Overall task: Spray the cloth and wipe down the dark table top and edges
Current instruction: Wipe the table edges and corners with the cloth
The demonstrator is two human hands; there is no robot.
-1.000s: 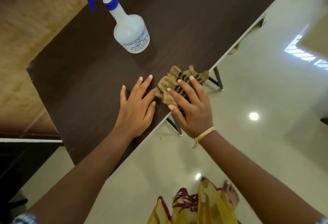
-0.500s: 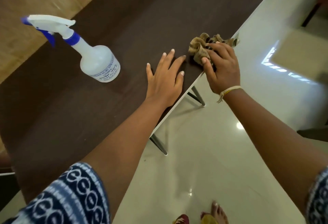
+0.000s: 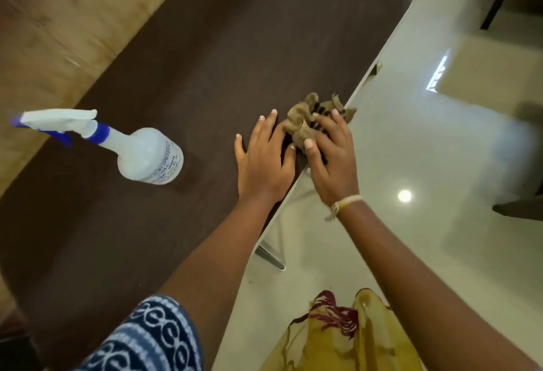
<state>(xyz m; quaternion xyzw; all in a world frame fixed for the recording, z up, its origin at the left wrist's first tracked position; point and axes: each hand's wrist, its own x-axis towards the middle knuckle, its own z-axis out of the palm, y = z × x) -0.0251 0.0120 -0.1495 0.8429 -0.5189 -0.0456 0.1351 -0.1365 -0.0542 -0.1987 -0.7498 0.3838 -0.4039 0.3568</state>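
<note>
The cloth [image 3: 305,123] is brown with dark stripes and all bunched up. It sits on the dark table top [image 3: 235,56], right at the near long edge, and a bit of it pokes past the edge. The edge has a thin pale strip. Past it is shiny white floor [image 3: 440,164]. Much of the table top is bare, far and left of the cloth.

The right hand [image 3: 332,162] lies on the cloth with fingers spread and bent over it, pressing it down at the edge. The left hand [image 3: 263,162] lies flat on the table, fingers straight, just beside the cloth, holding nothing. The spray bottle [image 3: 141,156] stands well to the left.
</note>
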